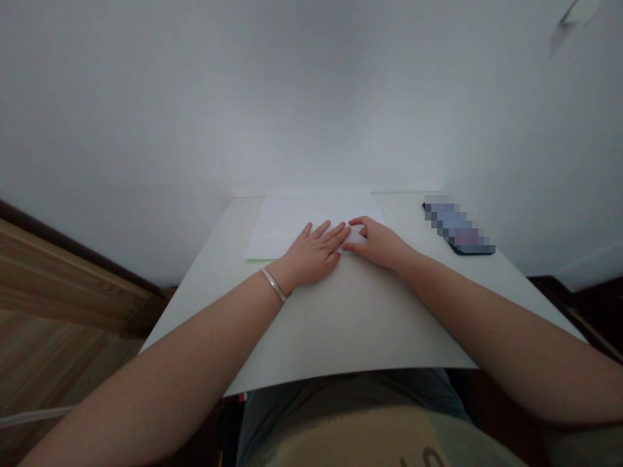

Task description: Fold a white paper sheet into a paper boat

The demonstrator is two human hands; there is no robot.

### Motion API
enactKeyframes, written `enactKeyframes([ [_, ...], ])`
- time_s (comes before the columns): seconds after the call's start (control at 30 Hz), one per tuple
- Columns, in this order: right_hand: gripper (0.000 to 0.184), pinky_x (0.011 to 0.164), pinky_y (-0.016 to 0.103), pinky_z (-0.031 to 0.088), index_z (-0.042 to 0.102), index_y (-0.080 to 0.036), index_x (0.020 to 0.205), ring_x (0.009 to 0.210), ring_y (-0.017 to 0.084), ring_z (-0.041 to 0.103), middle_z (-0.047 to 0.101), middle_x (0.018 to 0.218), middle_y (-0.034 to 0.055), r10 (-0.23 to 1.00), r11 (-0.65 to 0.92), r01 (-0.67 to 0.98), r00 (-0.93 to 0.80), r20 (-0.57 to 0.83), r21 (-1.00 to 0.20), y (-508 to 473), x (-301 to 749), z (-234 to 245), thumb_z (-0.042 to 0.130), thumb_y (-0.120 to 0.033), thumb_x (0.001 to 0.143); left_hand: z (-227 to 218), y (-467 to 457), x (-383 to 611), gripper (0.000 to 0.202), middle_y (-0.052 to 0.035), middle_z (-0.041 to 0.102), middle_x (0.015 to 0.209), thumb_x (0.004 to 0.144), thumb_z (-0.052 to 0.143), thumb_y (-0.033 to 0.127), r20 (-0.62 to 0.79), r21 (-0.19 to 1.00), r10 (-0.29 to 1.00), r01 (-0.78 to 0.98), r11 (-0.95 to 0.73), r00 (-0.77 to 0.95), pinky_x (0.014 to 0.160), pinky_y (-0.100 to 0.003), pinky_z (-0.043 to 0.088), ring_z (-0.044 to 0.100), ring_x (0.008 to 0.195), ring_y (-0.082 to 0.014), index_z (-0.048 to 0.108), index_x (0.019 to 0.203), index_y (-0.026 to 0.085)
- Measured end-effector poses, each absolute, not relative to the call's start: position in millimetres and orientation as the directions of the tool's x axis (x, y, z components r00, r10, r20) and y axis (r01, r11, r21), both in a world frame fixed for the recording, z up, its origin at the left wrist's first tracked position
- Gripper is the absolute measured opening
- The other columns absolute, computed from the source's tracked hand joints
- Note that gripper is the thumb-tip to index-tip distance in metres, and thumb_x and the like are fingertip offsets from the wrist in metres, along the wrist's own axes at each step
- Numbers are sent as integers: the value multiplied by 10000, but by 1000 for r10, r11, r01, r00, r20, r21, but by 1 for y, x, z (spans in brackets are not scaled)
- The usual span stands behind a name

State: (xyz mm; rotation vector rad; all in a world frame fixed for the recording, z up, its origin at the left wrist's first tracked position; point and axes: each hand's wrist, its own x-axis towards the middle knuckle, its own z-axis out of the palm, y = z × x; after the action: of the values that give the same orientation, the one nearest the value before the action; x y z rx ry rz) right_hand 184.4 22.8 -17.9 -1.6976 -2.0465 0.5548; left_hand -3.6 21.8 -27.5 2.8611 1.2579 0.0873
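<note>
A white sheet of paper (292, 224) lies on a small white table (350, 324), with a thin green edge showing at its near left corner. My left hand (314, 253) rests flat on the paper's near edge, fingers stretched out together; a silver bangle circles the wrist. My right hand (374, 241) sits just to the right, fingers curled, its fingertips pressing on a small folded white piece of the paper beside my left fingertips. The two hands touch at the fingertips.
A dark phone (460, 230), blurred out, lies at the table's far right. White walls stand close behind and to the right of the table. A wooden floor (48, 305) shows at the left. My lap is under the table's near edge.
</note>
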Motion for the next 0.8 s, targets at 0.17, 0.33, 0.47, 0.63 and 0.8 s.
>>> enactKeyframes([
  [0.17, 581, 616, 273, 413, 555, -182, 1173, 718, 169, 608, 669, 869, 37, 988, 143, 861, -155, 15, -487, 27, 195, -14, 706, -490, 704, -27, 21, -2, 551, -35, 192, 1570, 962, 244, 296, 15, 40, 749, 748, -662, 662, 1134, -559, 159, 159, 1442, -275, 180, 1505, 225],
  [0.33, 500, 593, 270, 398, 587, -196, 1061, 712, 167, 605, 674, 847, 29, 988, 144, 871, -157, 12, -470, 29, 199, -16, 704, -514, 695, -28, 22, -2, 524, -38, 229, 1560, 989, 202, 361, 31, 68, 763, 761, -646, 645, 1136, -538, 178, 174, 1440, -267, 207, 1498, 237],
  [0.47, 437, 593, 263, 400, 607, -203, 1004, 712, 164, 609, 679, 819, 21, 985, 154, 867, -175, 1, -473, 29, 197, -14, 700, -503, 700, -28, 23, 0, 506, -29, 286, 1542, 990, 214, 370, 56, 91, 775, 770, -631, 629, 1128, -515, 224, 234, 1420, -263, 283, 1473, 235],
  [0.63, 394, 590, 258, 400, 624, -200, 965, 708, 160, 609, 683, 823, 25, 982, 148, 861, -185, -29, -487, 31, 194, -11, 697, -486, 704, -31, 25, 4, 464, -65, 429, 1461, 981, 264, 321, 183, 81, 759, 760, -645, 625, 1141, -416, 240, 361, 1348, -231, 442, 1379, 162],
  [0.8, 350, 630, 263, 413, 628, -189, 990, 731, 161, 616, 691, 842, 39, 979, 154, 863, -201, -46, -480, 31, 195, -11, 653, -452, 760, -33, 27, 4, 511, -45, 332, 1522, 986, 224, 349, 124, 80, 774, 771, -632, 621, 1139, -511, 212, 202, 1423, -295, 310, 1463, 188],
])
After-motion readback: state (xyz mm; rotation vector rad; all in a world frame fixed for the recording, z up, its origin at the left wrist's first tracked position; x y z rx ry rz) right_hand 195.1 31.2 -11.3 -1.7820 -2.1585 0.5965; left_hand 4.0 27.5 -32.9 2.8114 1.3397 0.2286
